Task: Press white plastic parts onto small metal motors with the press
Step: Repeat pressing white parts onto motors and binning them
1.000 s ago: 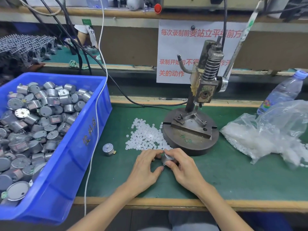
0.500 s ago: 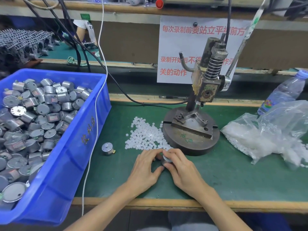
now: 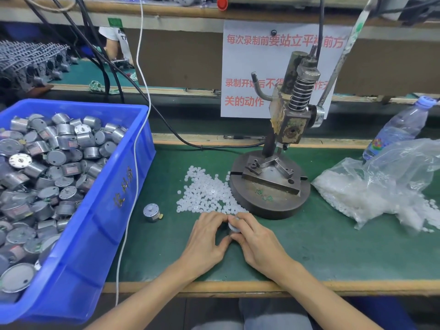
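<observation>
A small metal motor (image 3: 233, 226) sits between both hands on the green mat, just in front of the press base. My right hand (image 3: 258, 244) grips it from the right; my left hand (image 3: 207, 236) has its fingertips curled onto it from the left. A pile of small white plastic parts (image 3: 204, 192) lies right behind the hands. The hand press (image 3: 271, 184) stands behind them, its round base and fixture bare, its ram raised. One more motor (image 3: 151, 212) stands alone on the mat to the left.
A blue bin (image 3: 100, 210) full of motors fills the left side. A clear plastic bag (image 3: 381, 186) of white parts lies at the right, a water bottle (image 3: 397, 129) behind it. A white cable (image 3: 134, 163) hangs along the bin. The bench's wooden edge (image 3: 333, 287) runs in front.
Both hands stay together around the motor in the same spot; only the fingertips have shifted slightly on it. The camera has tilted a little.
</observation>
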Motion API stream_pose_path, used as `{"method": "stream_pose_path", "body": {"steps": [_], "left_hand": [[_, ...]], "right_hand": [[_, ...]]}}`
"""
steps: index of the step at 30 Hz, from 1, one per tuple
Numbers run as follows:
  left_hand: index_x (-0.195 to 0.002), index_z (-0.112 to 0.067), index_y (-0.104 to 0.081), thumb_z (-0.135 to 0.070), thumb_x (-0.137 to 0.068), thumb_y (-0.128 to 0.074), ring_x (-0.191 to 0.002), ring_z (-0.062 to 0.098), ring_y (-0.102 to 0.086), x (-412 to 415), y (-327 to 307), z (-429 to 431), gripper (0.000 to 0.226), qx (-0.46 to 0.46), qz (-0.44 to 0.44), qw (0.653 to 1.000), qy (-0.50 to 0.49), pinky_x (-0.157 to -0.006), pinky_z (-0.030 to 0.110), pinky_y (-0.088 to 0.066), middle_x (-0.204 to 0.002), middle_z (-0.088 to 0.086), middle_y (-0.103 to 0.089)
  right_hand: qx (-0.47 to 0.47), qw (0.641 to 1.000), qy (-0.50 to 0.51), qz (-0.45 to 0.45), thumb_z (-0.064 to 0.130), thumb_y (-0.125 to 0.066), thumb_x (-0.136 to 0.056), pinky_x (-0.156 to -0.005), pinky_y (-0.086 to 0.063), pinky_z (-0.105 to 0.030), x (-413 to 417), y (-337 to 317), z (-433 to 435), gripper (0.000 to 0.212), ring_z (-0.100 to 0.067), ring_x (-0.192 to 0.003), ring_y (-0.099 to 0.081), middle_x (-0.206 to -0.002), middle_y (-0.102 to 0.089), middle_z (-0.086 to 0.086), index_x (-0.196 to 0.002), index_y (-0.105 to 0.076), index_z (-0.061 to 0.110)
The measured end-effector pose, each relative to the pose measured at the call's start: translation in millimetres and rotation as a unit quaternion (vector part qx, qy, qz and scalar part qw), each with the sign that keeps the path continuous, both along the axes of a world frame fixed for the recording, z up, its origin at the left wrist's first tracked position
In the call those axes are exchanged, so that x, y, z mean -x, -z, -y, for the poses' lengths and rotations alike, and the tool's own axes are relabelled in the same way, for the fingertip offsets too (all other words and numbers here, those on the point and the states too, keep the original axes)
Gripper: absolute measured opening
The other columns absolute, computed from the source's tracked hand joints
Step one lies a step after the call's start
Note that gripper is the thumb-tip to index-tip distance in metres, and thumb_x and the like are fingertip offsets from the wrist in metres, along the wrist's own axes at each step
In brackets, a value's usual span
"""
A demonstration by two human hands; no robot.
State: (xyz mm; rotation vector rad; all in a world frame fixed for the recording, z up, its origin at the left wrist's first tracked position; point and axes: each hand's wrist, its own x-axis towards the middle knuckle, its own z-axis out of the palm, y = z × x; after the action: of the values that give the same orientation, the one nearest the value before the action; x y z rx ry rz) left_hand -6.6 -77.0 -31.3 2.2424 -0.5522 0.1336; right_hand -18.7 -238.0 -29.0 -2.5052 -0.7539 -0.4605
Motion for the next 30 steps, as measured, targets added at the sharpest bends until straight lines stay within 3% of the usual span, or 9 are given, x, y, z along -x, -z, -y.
{"method": "stream_pose_path", "body": {"steps": [4, 7, 9, 12, 14, 17, 24, 27, 30], "left_hand": [[-0.113, -0.039, -0.046, -0.021, -0.080, -0.071, -0.097, -0.003, -0.044, 4, -7, 2, 0.045, 0.024, -0.018, 1.000, -0.007, -0.090, 0.014, -0.034, -0.103, -0.024, -0.050], [-0.108, -0.037, -0.053, -0.025, -0.076, -0.076, -0.096, -0.006, -0.047, 0, -20, 14, 0.042, 0.083, -0.001, 0.996, -0.029, -0.085, 0.006, -0.032, -0.101, -0.025, -0.054], [-0.105, -0.030, -0.060, -0.022, -0.076, -0.076, -0.094, -0.005, -0.049, -9, -33, 26, 0.034, 0.111, 0.020, 0.993, -0.034, -0.083, 0.006, -0.033, -0.099, -0.021, -0.058], [-0.105, -0.027, -0.064, -0.024, -0.075, -0.076, -0.088, -0.002, -0.050, -27, -50, 44, 0.032, 0.114, 0.022, 0.993, -0.015, -0.080, 0.007, -0.035, -0.093, -0.019, -0.059], [-0.106, -0.028, -0.065, -0.028, -0.074, -0.076, -0.085, 0.000, -0.051, -42, -56, 57, 0.033, 0.099, 0.016, 0.995, -0.020, -0.079, 0.012, -0.037, -0.087, -0.021, -0.056], [-0.106, -0.026, -0.066, -0.033, -0.073, -0.077, -0.096, 0.008, -0.051, -69, -59, 77, 0.035, 0.073, 0.026, 0.996, -0.054, -0.086, 0.024, -0.038, -0.088, -0.025, -0.051], [-0.108, -0.031, -0.067, -0.044, -0.073, -0.074, -0.116, 0.011, -0.035, -118, -52, 106, 0.037, 0.005, 0.024, 0.996, -0.086, -0.084, 0.020, -0.016, -0.119, -0.014, -0.052], [-0.108, -0.034, -0.065, -0.048, -0.072, -0.073, -0.106, 0.008, -0.044, -121, -50, 108, 0.039, 0.012, 0.013, 0.997, -0.077, -0.080, 0.022, -0.018, -0.109, -0.015, -0.060], [-0.107, -0.035, -0.064, -0.047, -0.072, -0.074, -0.102, 0.006, -0.045, -121, -49, 108, 0.039, 0.020, 0.019, 0.996, -0.085, -0.080, 0.023, -0.018, -0.102, -0.017, -0.059]], "right_hand": [[-0.171, 0.971, 0.062, -0.156, 0.013, -0.056, -0.094, -0.069, -0.048, -0.025, -4, -2, 2, 0.019, -0.009, -0.077, -0.059, -0.093, -0.061, 0.000, -0.110, -0.061, 0.004], [-0.473, 0.809, 0.097, -0.336, 0.031, -0.056, -0.091, -0.049, -0.040, -0.019, -10, -18, 0, 0.028, -0.007, -0.050, -0.051, -0.070, -0.058, -0.007, -0.089, -0.057, 0.003], [-0.581, 0.703, 0.102, -0.399, 0.036, -0.048, -0.093, -0.043, -0.035, -0.020, -15, -27, 1, 0.036, -0.010, -0.043, -0.047, -0.074, -0.057, -0.019, -0.093, -0.053, 0.000], [-0.629, 0.651, 0.098, -0.413, 0.032, -0.038, -0.101, -0.041, -0.032, -0.019, -23, -44, 7, 0.037, -0.010, -0.038, -0.042, -0.074, -0.067, -0.020, -0.103, -0.055, -0.001], [-0.629, 0.661, 0.117, -0.393, 0.031, -0.036, -0.102, -0.037, -0.031, -0.019, -29, -54, 17, 0.032, -0.012, -0.036, -0.044, -0.070, -0.068, -0.017, -0.103, -0.051, 0.002], [-0.564, 0.727, 0.180, -0.348, 0.024, -0.037, -0.103, -0.034, -0.033, -0.021, -31, -60, 39, 0.018, -0.018, -0.037, -0.051, -0.066, -0.070, -0.013, -0.104, -0.048, 0.009], [-0.496, 0.808, 0.249, -0.198, 0.004, -0.043, -0.097, -0.039, -0.033, -0.018, -44, -74, 79, 0.016, -0.011, -0.040, -0.047, -0.057, -0.063, -0.002, -0.095, -0.058, 0.011], [-0.476, 0.836, 0.264, -0.075, 0.003, -0.047, -0.093, -0.049, -0.041, -0.015, -71, -109, 83, 0.021, -0.005, -0.050, -0.053, -0.063, -0.062, 0.003, -0.086, -0.061, 0.017], [-0.461, 0.843, 0.276, 0.027, 0.009, -0.050, -0.093, -0.068, -0.047, -0.017, -101, -147, 80, 0.017, 0.001, -0.070, -0.057, -0.091, -0.065, 0.001, -0.094, -0.058, 0.024]]}}
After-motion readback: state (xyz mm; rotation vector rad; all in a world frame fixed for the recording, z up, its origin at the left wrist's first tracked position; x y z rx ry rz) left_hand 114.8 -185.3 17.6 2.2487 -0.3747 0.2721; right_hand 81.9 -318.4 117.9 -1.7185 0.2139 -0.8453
